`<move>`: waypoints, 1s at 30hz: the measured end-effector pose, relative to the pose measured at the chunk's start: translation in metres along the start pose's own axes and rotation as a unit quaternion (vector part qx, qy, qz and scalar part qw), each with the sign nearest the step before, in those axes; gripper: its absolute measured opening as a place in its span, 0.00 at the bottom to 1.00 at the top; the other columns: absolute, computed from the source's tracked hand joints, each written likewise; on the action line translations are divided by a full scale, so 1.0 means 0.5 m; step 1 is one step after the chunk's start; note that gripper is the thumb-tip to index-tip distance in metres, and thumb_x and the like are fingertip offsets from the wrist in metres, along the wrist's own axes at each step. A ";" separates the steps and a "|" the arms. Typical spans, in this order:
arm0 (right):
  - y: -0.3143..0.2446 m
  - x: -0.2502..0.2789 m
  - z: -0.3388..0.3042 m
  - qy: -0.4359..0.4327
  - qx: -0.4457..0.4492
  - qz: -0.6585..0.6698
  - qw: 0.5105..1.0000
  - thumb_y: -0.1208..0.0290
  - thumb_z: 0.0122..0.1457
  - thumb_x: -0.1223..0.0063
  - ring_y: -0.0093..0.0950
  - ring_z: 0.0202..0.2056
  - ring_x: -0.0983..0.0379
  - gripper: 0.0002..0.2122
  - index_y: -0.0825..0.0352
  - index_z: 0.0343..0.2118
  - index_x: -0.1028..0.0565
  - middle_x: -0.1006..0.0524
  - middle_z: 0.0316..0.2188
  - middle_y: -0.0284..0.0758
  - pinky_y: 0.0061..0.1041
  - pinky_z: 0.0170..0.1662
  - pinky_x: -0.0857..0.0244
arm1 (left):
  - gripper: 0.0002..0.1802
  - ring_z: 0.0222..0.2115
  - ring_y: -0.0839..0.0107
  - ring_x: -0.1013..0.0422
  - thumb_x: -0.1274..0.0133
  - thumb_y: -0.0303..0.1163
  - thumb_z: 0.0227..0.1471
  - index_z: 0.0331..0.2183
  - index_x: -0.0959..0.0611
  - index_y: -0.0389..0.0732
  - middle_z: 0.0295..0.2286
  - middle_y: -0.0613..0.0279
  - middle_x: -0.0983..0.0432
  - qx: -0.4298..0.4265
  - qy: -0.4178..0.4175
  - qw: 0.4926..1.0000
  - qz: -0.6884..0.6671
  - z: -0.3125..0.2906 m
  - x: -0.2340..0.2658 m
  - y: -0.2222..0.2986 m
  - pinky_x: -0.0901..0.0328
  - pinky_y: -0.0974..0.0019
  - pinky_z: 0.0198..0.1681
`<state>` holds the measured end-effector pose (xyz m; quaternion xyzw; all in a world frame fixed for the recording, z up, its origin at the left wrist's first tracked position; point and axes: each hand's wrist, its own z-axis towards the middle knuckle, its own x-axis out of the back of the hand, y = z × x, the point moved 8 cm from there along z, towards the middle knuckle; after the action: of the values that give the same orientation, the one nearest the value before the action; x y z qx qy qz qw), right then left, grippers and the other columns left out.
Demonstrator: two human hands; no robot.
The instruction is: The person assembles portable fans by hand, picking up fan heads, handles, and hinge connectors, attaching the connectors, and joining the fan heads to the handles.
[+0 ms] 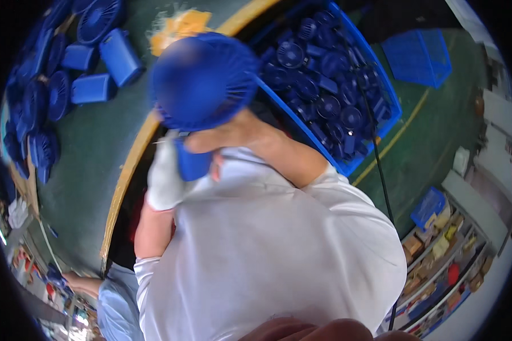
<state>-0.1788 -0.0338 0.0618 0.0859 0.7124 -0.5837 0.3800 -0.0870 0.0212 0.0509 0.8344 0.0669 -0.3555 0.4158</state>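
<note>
In front of my chest is a blue handheld fan, its round grille up and its handle pointing down toward my shirt. Motion blurs part of the grille. My left hand, in a white glove, is closed around the handle from the left side. Bare and also closed, my right hand grips the fan just below the grille, where head meets handle. Some of its fingers are hidden behind the fan.
Blue fan parts lie on the green worktable at left. Orange-yellow material sits near the table's yellow edge. A blue crate full of fans stands at right, crossed by a black cable. A co-worker's arm shows lower left.
</note>
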 end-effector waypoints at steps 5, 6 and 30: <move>0.066 0.102 -0.059 0.145 -0.035 -0.092 0.985 0.57 0.60 0.61 0.38 0.41 0.27 0.21 0.72 0.43 0.26 0.24 0.41 0.48 0.37 0.52 0.36 | 0.19 0.32 0.60 0.28 0.48 0.45 0.51 0.38 0.26 0.41 0.33 0.56 0.28 -0.215 -0.019 0.744 0.633 0.052 -0.069 -0.017 0.33 0.57 0.32; 0.076 0.124 -0.086 0.203 -0.035 -0.009 0.978 0.55 0.60 0.61 0.38 0.45 0.29 0.21 0.69 0.46 0.27 0.25 0.43 0.47 0.38 0.54 0.38 | 0.19 0.31 0.57 0.27 0.48 0.46 0.49 0.35 0.26 0.42 0.32 0.55 0.27 -0.161 0.005 0.732 0.662 0.079 -0.058 -0.044 0.34 0.55 0.30; -0.070 0.221 -0.073 0.417 0.099 -0.388 0.816 0.76 0.56 0.46 0.20 0.25 0.31 0.10 0.74 0.39 0.24 0.25 0.26 0.32 0.18 0.28 0.33 | 0.46 0.49 0.54 0.33 0.32 0.48 0.29 0.51 0.27 0.39 0.46 0.49 0.28 -0.241 0.461 0.337 0.785 -0.315 0.387 0.516 0.39 0.56 0.53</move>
<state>-0.2915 -0.0473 0.0190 0.0744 0.7152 -0.6585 -0.2221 0.2455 -0.0641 0.1551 0.3974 -0.3550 0.6068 0.5897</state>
